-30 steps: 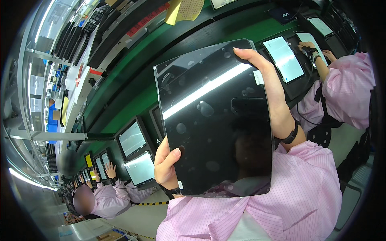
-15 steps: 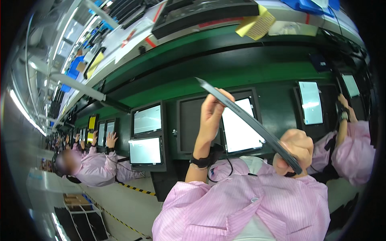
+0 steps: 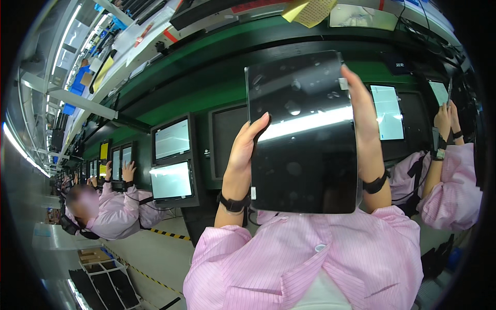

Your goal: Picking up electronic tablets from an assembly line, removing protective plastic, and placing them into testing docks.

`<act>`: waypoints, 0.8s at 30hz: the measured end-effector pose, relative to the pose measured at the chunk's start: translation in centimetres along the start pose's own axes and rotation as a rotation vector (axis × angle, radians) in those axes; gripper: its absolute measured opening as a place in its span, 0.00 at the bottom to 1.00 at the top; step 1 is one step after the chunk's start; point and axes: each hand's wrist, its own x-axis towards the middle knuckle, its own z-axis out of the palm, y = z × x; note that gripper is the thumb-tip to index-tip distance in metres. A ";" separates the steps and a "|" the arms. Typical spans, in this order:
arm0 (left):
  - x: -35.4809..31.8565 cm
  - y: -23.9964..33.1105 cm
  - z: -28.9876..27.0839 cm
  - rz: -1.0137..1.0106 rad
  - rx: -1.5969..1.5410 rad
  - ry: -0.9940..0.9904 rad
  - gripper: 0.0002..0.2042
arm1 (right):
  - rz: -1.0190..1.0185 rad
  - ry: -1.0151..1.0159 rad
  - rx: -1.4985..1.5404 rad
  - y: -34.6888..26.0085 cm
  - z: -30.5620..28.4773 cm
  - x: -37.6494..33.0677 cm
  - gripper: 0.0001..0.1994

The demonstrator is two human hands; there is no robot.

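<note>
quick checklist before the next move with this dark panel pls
1. Left hand on the dark panel: ok, at its left edge with the thumb over the front.
2. Right hand on the panel: ok, along the upper right edge; other fingers hidden.
3. Front face free of marks: not ok, pale spots like bubbles or smudges show.
4. Both white tags in place: ok, upper right tag and lower left tag.
5. Back of the panel clean: cannot tell, it faces away.

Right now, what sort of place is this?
Likely an electronics factory line, assembly or testing: lit screens along a green bench, co-workers in pink beside it, and a black panel being held.
</note>
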 end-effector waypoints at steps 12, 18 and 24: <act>-2.7 -0.7 -6.6 0.127 0.193 0.244 0.12 | 0.339 -0.386 -0.121 6.2 -0.4 -3.9 0.22; -5.5 -1.8 -21.9 0.295 1.055 0.746 0.20 | 0.567 -0.388 -0.251 19.7 -1.8 -2.9 0.22; -7.8 -5.8 -28.4 0.231 1.169 0.882 0.17 | 0.748 -0.287 -0.300 28.6 1.7 0.4 0.23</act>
